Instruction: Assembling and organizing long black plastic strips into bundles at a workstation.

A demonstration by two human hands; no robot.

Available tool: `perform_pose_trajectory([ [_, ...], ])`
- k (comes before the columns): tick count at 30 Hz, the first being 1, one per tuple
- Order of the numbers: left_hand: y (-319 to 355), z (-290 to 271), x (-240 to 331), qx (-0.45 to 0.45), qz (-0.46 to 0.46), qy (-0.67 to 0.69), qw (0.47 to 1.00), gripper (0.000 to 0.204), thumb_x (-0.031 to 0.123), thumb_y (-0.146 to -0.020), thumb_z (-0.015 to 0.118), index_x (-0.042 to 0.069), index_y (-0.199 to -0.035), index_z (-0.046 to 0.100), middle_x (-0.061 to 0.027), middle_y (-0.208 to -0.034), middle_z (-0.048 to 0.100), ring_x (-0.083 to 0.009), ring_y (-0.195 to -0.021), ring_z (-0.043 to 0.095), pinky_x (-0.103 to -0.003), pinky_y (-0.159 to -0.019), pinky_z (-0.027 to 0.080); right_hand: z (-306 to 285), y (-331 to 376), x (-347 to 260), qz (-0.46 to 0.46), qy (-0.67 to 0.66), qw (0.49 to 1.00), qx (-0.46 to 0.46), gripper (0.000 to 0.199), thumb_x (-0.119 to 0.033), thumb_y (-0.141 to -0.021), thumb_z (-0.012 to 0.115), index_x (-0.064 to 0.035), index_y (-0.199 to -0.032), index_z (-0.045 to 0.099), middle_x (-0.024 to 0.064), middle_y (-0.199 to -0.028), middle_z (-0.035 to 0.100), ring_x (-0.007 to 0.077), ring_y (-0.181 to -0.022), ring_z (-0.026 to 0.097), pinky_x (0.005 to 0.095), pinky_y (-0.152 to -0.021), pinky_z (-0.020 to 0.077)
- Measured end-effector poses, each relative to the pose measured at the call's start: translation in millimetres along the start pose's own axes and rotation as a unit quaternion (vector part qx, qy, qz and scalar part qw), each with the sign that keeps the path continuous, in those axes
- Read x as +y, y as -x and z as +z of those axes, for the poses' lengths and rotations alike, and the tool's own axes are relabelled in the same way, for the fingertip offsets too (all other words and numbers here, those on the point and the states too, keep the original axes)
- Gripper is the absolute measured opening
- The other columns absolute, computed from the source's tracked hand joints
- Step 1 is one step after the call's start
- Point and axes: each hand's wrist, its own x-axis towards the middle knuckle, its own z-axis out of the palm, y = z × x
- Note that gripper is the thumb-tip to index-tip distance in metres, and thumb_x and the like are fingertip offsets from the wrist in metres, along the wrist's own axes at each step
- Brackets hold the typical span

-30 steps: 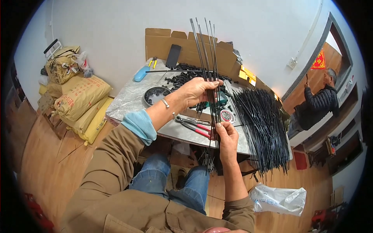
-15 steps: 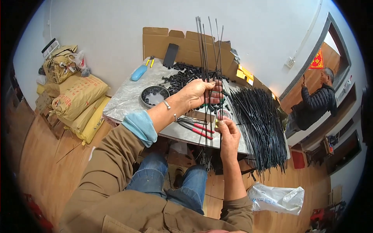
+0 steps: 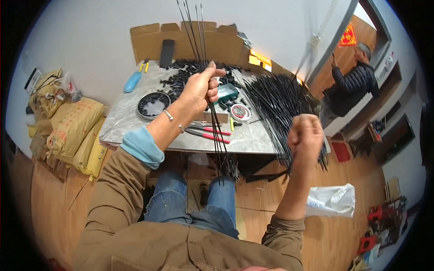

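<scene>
My left hand (image 3: 201,90) is closed around several long thin black rods (image 3: 217,140), held upright in front of the table; their upper ends rise past the cardboard and their lower ends hang over my knee. At the right, my right hand (image 3: 307,134) is curled and blurred by motion, in front of a large pile of the same black rods (image 3: 271,97). A smeared thin rod (image 3: 304,65) stands up above that hand and seems to be in its grip. Small black plastic parts (image 3: 181,74) lie heaped behind my left hand.
On the grey table (image 3: 117,119) are a round tray of black parts (image 3: 153,106), red-handled pliers (image 3: 210,134), a blue-and-yellow tool (image 3: 133,82), a green box (image 3: 227,92) and a round tub (image 3: 240,113). Cardboard (image 3: 147,40) borders the back. Sacks (image 3: 74,126) stand left; another person (image 3: 352,83) stands right.
My right hand has moved right, away from the rods in my left hand, to the front of the pile. My left hand has closed into a fuller grip. The view has shifted.
</scene>
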Motion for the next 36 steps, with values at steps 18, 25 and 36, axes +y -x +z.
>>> perform_pose_trajectory([
  [18, -21, 14, -20, -0.024, -0.001, -0.067, 0.997, 0.029, 0.023, -0.098, 0.048, 0.004, -0.119, 0.054, -0.0016, -0.074, 0.056, -0.0121, -0.059, 0.053, -0.026, -0.052, 0.042, -6, -32, 101, 0.153, 0.201, 0.941, -0.226, 0.018, -0.015, -0.091, 0.055, -0.0009, -0.089, 0.065, 0.0047, -0.072, 0.064, 0.0083, -0.052, 0.054, 0.0216, -0.047, 0.0442],
  [25, -25, 3, -19, -0.088, -0.049, -0.029, 0.994, 0.032, 0.02, -0.099, 0.046, 0.007, -0.128, 0.049, 0.0016, -0.069, 0.047, -0.0114, -0.058, 0.046, -0.027, -0.053, 0.039, -126, -161, 209, 0.05, 0.695, 0.717, 0.016, 0.024, -0.03, -0.083, 0.06, -0.0103, -0.092, 0.069, 0.0156, -0.1, 0.066, 0.0356, -0.09, 0.064, 0.0477, -0.077, 0.0505],
  [36, -21, 10, -14, -0.101, -0.04, -0.066, 0.992, 0.026, 0.007, -0.092, 0.053, -0.002, -0.117, 0.054, -0.0148, -0.101, 0.065, -0.0252, -0.093, 0.066, -0.035, -0.076, 0.056, -74, -177, 162, -0.038, 0.53, 0.843, 0.082, 0.029, -0.032, -0.085, 0.059, -0.0041, -0.09, 0.068, 0.0158, -0.084, 0.068, 0.0342, -0.082, 0.065, 0.042, -0.074, 0.0489],
])
